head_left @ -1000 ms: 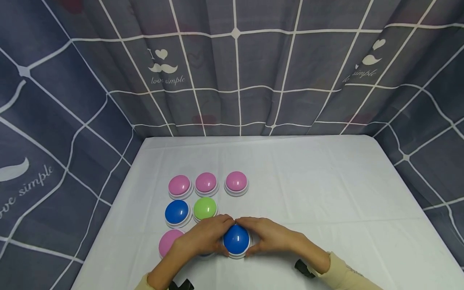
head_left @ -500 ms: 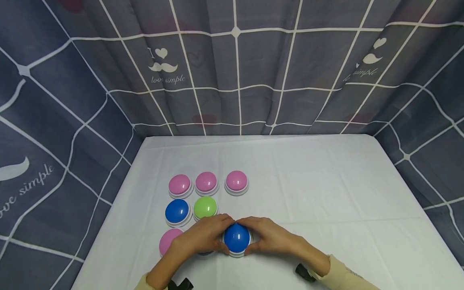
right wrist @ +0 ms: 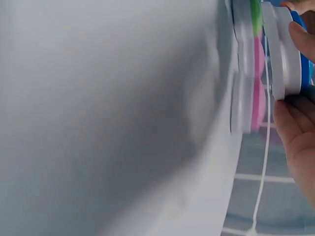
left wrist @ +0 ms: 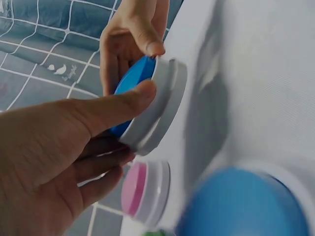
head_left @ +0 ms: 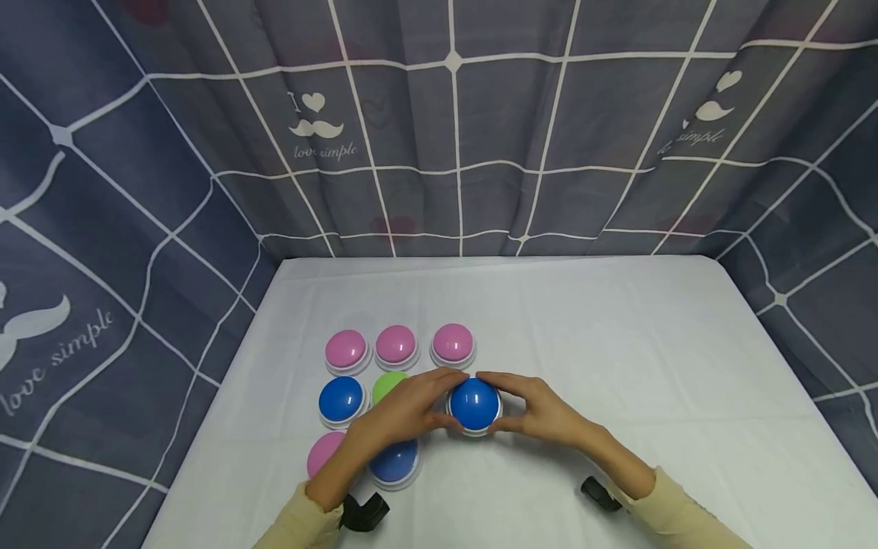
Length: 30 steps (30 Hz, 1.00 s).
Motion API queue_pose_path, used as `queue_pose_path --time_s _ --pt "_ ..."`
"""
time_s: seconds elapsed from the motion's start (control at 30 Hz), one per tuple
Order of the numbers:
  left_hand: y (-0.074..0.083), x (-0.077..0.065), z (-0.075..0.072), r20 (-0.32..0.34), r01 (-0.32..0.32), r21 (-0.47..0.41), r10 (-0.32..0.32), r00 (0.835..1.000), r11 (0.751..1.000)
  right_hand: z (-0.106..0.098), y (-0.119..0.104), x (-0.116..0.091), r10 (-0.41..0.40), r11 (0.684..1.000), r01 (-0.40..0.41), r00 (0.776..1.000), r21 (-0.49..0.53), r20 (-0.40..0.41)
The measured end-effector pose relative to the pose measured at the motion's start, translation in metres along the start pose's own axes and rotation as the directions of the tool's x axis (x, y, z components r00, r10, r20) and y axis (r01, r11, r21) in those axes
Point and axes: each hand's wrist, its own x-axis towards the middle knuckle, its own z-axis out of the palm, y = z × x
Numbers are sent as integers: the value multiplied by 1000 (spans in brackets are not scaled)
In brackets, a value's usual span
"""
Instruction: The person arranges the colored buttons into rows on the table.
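A push button with a blue dome and white round base [head_left: 475,404] is held between both hands, lifted off the white cloth; the left wrist view shows a gap and shadow beneath its base [left wrist: 170,101]. My left hand [head_left: 414,400] grips its left side, thumb near the front and fingers behind. From the right, my right hand [head_left: 549,410] grips the opposite side the same way. Under the left forearm sits another blue button [head_left: 395,462]. The left hand partly covers a green button [head_left: 388,385], and the left wrist partly hides a pink button [head_left: 324,451].
Three pink buttons, one of them slightly apart [head_left: 453,343], form the back row on the white-covered table [head_left: 617,328]. A further blue button [head_left: 341,399] stands left of the green one. Dark grid-patterned curtains [head_left: 411,137] enclose the back and sides.
Both hands have raised the blue button and moved it away from the body and slightly right. The blue button under the left forearm now shows more, the green one less.
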Motion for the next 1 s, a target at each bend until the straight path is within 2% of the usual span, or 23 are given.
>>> queue_pose_path --time_s 0.17,0.4,0.57,0.73,0.87,1.0 --pt "2 28 -2 -32 -19 16 19 999 1000 -26 8 4 64 997 -64 998 49 3" --pt "-6 76 -10 41 -65 70 62 997 995 -54 34 14 74 992 -76 997 101 24" --pt "-12 100 -13 63 -59 77 54 997 995 -66 49 25 100 990 -104 994 93 43" --pt "-20 117 -14 70 -61 69 56 996 996 -73 60 33 137 985 -141 990 99 45" --pt "-25 124 -11 90 -66 44 62 994 997 -73 67 35 139 985 -143 989 94 53" --pt "-29 128 -8 107 -41 48 35 994 998 -73 72 37 150 984 -155 986 83 67"
